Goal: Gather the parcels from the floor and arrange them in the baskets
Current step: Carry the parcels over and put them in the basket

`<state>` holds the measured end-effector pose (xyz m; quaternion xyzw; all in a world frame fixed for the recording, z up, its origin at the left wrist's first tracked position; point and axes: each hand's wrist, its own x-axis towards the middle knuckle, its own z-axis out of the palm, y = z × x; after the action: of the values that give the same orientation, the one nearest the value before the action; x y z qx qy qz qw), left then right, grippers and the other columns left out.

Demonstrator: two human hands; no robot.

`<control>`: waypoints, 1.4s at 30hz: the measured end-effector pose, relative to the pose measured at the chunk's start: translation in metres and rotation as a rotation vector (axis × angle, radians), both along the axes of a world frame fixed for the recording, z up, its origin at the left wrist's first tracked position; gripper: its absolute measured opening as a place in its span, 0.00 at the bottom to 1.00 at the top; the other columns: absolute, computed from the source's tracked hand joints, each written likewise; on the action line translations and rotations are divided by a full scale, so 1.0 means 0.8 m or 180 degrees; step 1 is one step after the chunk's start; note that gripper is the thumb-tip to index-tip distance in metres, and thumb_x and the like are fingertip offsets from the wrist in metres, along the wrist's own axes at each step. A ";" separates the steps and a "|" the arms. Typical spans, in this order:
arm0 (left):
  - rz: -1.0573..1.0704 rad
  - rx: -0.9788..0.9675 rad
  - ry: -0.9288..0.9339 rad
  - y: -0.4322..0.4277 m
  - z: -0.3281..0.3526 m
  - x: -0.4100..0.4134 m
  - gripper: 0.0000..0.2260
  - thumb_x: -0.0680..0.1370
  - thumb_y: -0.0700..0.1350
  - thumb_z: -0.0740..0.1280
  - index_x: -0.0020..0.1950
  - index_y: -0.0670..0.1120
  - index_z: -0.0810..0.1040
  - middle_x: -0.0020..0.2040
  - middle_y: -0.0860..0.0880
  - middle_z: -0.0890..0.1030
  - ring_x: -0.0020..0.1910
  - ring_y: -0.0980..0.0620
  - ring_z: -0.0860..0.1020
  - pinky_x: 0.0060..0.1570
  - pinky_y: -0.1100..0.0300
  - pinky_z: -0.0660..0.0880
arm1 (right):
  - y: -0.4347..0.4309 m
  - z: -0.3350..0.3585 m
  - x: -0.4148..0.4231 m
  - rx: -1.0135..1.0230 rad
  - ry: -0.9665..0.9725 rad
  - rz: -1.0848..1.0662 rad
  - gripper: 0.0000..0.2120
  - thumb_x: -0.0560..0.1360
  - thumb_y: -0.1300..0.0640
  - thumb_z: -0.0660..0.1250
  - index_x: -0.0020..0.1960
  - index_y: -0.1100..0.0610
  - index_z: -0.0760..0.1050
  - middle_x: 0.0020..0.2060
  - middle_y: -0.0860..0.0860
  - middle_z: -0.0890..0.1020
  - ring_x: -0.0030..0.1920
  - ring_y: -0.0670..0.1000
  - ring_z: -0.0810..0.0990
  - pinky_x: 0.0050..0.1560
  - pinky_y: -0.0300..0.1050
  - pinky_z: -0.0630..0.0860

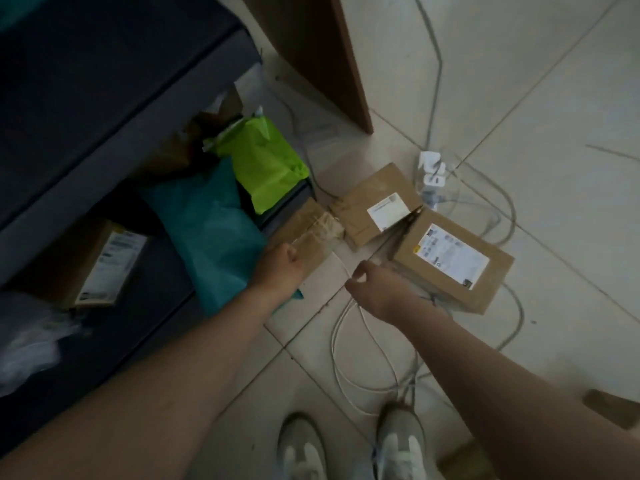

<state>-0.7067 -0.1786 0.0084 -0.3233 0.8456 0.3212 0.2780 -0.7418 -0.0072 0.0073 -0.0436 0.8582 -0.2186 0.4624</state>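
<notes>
- Left hand (281, 263): closed on the near end of a small taped cardboard box (309, 230). The box extends away from the hand and sits at the edge of the dark basket (221, 53); whether it rests on the rim or on the floor cannot be determined.
- Right hand (372, 284): fingers curled, thumb and forefinger close together, positioned just beside the near corner of the large labelled box (450, 265). Contact with that box is not confirmed. Whether the hand grips anything cannot be determined.
- Large labelled box: lies on the tiled floor (554, 133), immediately to the right of the right hand, white label facing up.
- Medium box (375, 202): lies on the floor beyond both hands, between them, its white label partly covered by the raised corner of the large labelled box.
- Teal bag (207, 230): lies in the basket directly to the left of the left hand, its lower edge under the left forearm.
- Green bag (266, 161): lies in the basket beyond the left hand, above the teal bag.
- Labelled carton (90, 265): lies in a dark compartment well to the left of the left hand.
- White cable (346, 341): loops on the floor below the right hand, between the two forearms.
- Power adapter (433, 171): sits on the floor beyond the right hand, behind the medium box.
- Shoes (398, 441): visible on the floor at the bottom edge, nearer than both hands.
</notes>
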 end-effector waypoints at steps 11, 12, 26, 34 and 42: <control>-0.0213 -0.1168 -0.0300 -0.011 -0.094 -0.001 0.29 0.78 0.52 0.59 0.74 0.37 0.60 0.71 0.39 0.63 0.69 0.41 0.63 0.67 0.50 0.63 | -0.060 -0.096 0.016 -0.0067 -0.0199 -0.0285 0.25 0.79 0.49 0.59 0.74 0.57 0.61 0.66 0.59 0.70 0.62 0.60 0.75 0.56 0.48 0.71; -0.0132 -0.1179 -0.0445 -0.013 -0.097 -0.002 0.31 0.78 0.53 0.60 0.75 0.37 0.60 0.72 0.39 0.60 0.69 0.41 0.62 0.68 0.50 0.63 | -0.066 -0.098 0.016 -0.0114 -0.0207 -0.0342 0.26 0.79 0.49 0.59 0.75 0.57 0.60 0.67 0.59 0.70 0.62 0.60 0.75 0.57 0.48 0.71; 0.0328 -0.1125 -0.0032 0.003 -0.109 0.004 0.27 0.73 0.49 0.64 0.72 0.44 0.66 0.73 0.42 0.64 0.74 0.41 0.57 0.73 0.48 0.53 | -0.067 -0.117 0.024 -0.0291 -0.0036 -0.1457 0.26 0.82 0.48 0.55 0.77 0.57 0.55 0.70 0.61 0.69 0.63 0.61 0.74 0.52 0.46 0.66; 0.0591 -0.1305 0.0145 -0.002 -0.111 0.018 0.24 0.74 0.51 0.63 0.66 0.40 0.69 0.65 0.41 0.74 0.65 0.41 0.68 0.67 0.49 0.63 | -0.057 -0.124 0.026 -0.0405 0.0108 -0.1611 0.27 0.82 0.47 0.55 0.77 0.55 0.55 0.68 0.60 0.72 0.62 0.60 0.75 0.57 0.50 0.72; 0.0384 -0.0091 0.0871 0.035 -0.111 0.036 0.09 0.80 0.39 0.57 0.49 0.50 0.74 0.53 0.50 0.78 0.54 0.51 0.71 0.53 0.56 0.67 | -0.037 -0.120 0.039 -0.0322 0.0376 -0.1312 0.52 0.68 0.29 0.68 0.78 0.44 0.40 0.76 0.51 0.51 0.76 0.59 0.53 0.72 0.66 0.60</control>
<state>-0.6782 -0.1503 -0.0801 -0.3307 0.8591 0.3663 0.1356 -0.7107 -0.0369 -0.0888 0.0969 0.8625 -0.3483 0.3541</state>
